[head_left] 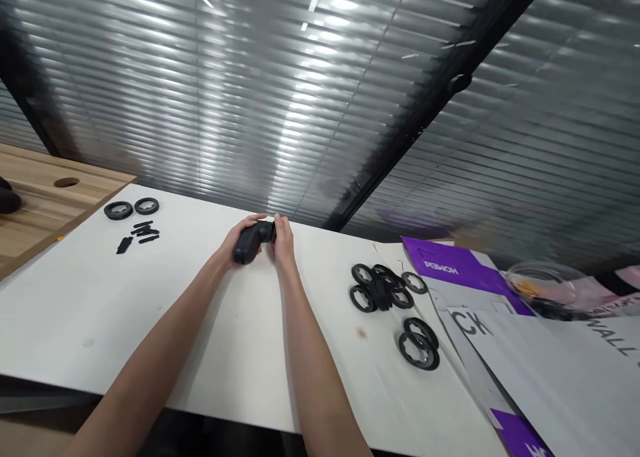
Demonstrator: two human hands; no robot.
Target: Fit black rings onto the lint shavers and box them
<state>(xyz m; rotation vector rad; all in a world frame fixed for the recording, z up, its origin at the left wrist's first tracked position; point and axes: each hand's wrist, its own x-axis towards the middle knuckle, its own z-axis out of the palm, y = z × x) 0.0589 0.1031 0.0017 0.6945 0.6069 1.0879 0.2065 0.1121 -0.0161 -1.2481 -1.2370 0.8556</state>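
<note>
Near the far edge of the white table (250, 350), a black angled device (247, 243) is held between both hands. My left hand (234, 239) wraps round its thick rounded body. At its narrower right end, my right hand (283, 238) has its fingers closed on the device. Several black rings (363, 298) lie grouped to the right of my hands, with two overlapping rings (419, 349) nearer the front. Two more black rings (147, 206) lie at the far left, beside several small flat black pieces (145, 230).
Purple and white printed packaging (460, 270) covers the right side of the table. Behind it lies a clear plastic bag (545, 283). A wooden surface (45, 190) adjoins on the left. Metallic slatted blinds (240, 97) stand behind the table's far edge.
</note>
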